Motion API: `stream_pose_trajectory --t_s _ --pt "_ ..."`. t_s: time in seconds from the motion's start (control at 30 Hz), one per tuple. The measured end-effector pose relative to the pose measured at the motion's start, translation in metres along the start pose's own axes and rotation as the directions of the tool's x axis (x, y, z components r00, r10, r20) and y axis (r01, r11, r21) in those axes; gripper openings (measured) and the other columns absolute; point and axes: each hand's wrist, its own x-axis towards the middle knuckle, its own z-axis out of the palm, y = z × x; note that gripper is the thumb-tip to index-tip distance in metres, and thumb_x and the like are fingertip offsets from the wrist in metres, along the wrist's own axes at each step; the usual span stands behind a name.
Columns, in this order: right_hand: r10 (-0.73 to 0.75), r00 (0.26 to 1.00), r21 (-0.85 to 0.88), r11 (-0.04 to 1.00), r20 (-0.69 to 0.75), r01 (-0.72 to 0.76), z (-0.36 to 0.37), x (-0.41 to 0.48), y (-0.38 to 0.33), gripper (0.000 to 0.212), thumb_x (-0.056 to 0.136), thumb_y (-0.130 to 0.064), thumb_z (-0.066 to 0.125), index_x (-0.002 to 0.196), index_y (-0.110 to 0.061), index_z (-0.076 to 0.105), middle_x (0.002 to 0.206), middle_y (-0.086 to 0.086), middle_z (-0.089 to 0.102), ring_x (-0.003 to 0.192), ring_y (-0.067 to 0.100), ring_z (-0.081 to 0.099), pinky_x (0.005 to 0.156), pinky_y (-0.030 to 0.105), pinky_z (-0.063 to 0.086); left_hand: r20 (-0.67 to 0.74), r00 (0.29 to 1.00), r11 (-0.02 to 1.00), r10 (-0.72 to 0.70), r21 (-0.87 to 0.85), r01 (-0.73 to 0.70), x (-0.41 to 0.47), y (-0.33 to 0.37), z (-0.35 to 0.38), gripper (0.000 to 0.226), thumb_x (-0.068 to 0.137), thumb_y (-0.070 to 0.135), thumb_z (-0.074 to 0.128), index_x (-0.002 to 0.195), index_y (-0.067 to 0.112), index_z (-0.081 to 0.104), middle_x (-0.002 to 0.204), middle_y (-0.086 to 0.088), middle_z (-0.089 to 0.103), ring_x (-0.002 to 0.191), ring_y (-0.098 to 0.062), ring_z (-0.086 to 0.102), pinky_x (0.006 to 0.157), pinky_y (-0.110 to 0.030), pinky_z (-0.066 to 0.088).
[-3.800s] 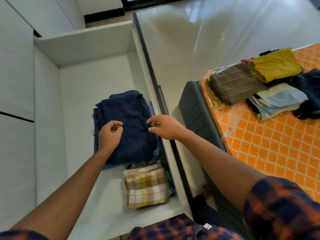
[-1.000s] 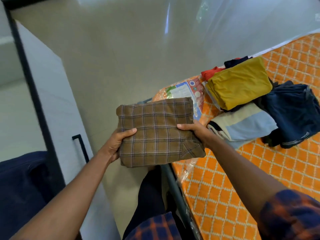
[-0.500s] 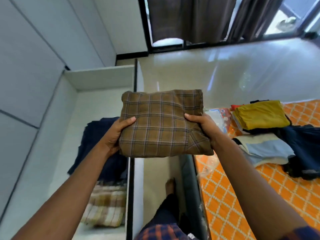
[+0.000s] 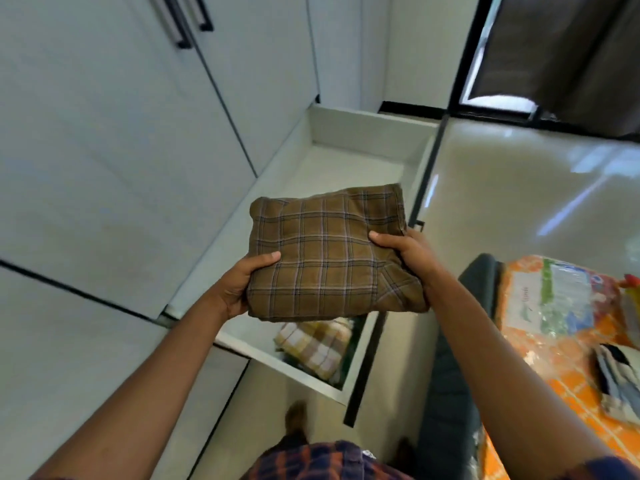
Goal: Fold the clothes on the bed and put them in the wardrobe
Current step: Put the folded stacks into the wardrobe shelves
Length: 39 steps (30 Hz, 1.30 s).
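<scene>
Status: left hand and right hand grip the folded brown plaid garment by its 2 short sides, thumbs on top, fingers curled under. It's in the air above the open wardrobe drawer, not yet set down.

Risks as I read them:

1. Fold unravels. The near-right corner of the bundle hangs loose under the right hand. If 1 hand lets go before the other, or the bundle gets dropped rather than laid, that flap likely opens and it needs a refold.

2. Blind landing. The bundle hides the middle of the drawer, so I can't tell what lies below it. Only a folded yellow-checked cloth shows at the near end. Landing half on a pile and half on the drawer floor would tilt it and slump the stack.

3. Snag. The bundle's right edge looks in line with the drawer's front panel. Lowering straight from here could catch the rim and drag a layer out, so shift left first.

4. Trip. The drawer stands pulled out between wardrobe and bed, with 1 foot just beside its near corner. That leaves little room to step.

More clothes wait on the bed, so a spoiled fold costs time on a job with plenty left
</scene>
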Motion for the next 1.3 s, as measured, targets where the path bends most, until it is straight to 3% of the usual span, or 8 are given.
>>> stream_pose_trajectory --t_s 0.2,0.37,0.8,0.93,1.03,1.17,1.23,1.3 --pt "0.058 0.998 -0.098 0.994 0.006 -0.057 0.088 0.039 0.037 0.053 0.075 -0.031 0.088 0.123 -0.021 0.068 0.111 0.004 0.077 0.101 0.027 0.074 0.094 0.046 0.057 -0.077 0.996 0.999 0.042 0.030 -0.039 0.020 -0.009 -0.106 0.062 0.076 0.028 0.071 0.135 0.015 0.059 0.124 -0.015 0.070 0.113 -0.036 0.067 0.091 -0.048 0.056" --pt "0.125 0.989 -0.099 0.986 -0.083 -0.133 0.159 0.067 0.073 0.039 0.082 -0.029 0.081 0.117 -0.024 0.066 0.109 0.001 0.077 0.098 0.022 0.075 0.085 0.036 0.057 -0.043 0.999 0.992 0.022 0.122 -0.017 0.054 0.010 -0.185 0.057 0.075 0.025 0.071 0.130 0.016 0.061 0.118 -0.012 0.073 0.106 -0.033 0.071 0.080 -0.041 0.059" --pt "0.447 0.846 0.040 0.889 -0.291 -0.456 0.194 0.098 0.160 0.039 0.084 -0.012 0.073 0.121 -0.020 0.063 0.113 0.009 0.072 0.104 0.029 0.066 0.082 0.039 0.053 -0.097 0.982 0.844 -0.163 0.502 0.189 0.146 0.003 -0.234 0.048 0.060 0.030 0.062 0.107 0.027 0.068 0.108 -0.008 0.071 0.101 -0.030 0.067 0.095 -0.050 0.054" --pt "0.508 0.809 0.107 0.859 -0.296 -0.500 0.201 0.120 0.176 0.047 0.077 -0.010 0.069 0.122 -0.024 0.063 0.116 0.010 0.071 0.105 0.032 0.065 0.094 0.046 0.053 -0.210 0.968 0.820 -0.134 0.525 0.227 0.163 0.002 -0.228 0.037 0.064 0.021 0.058 0.100 0.021 0.068 0.100 -0.009 0.070 0.095 -0.030 0.065 0.084 -0.040 0.055" --pt "0.558 0.782 0.155 0.830 -0.279 -0.536 0.205 0.132 0.184 0.048 0.079 -0.008 0.066 0.124 -0.024 0.060 0.114 0.008 0.070 0.103 0.030 0.064 0.085 0.041 0.052 -0.270 0.954 0.823 -0.130 0.508 0.255 0.179 -0.004 -0.224 0.030 0.076 0.005 0.056 0.103 0.017 0.064 0.096 -0.008 0.066 0.086 -0.025 0.061 0.070 -0.031 0.047" --pt "0.563 0.767 0.083 0.819 -0.308 -0.567 0.214 0.139 0.203 0.058 0.081 -0.009 0.068 0.134 -0.028 0.053 0.120 0.004 0.066 0.102 0.025 0.061 0.091 0.041 0.049 -0.392 0.905 0.825 -0.163 0.449 0.343 0.198 -0.026 -0.231 0.035 0.076 -0.006 0.048 0.106 0.007 0.062 0.086 -0.010 0.061 0.081 -0.030 0.056 0.064 -0.028 0.043" --pt "0.527 0.794 -0.014 0.831 -0.302 -0.556 0.226 0.143 0.211 0.064 0.083 -0.010 0.069 0.141 -0.029 0.046 0.123 0.002 0.063 0.101 0.020 0.060 0.091 0.038 0.048 -0.462 0.863 0.816 -0.203 0.407 0.410 0.208 -0.042 -0.242 0.047 0.077 -0.009 0.044 0.121 -0.003 0.059 0.096 -0.020 0.063 0.092 -0.038 0.058 0.068 -0.032 0.045" --pt "0.541 0.796 -0.137 0.797 -0.273 -0.589 0.240 0.145 0.228 0.073 0.085 -0.015 0.070 0.149 -0.031 0.037 0.132 0.003 0.061 0.115 0.026 0.059 0.100 0.041 0.047 -0.554 0.807 0.796 -0.202 0.387 0.465 0.215 -0.058 -0.248 0.052 0.084 -0.007 0.043 0.135 -0.003 0.055 0.125 -0.024 0.062 0.116 -0.041 0.056 0.091 -0.041 0.050"
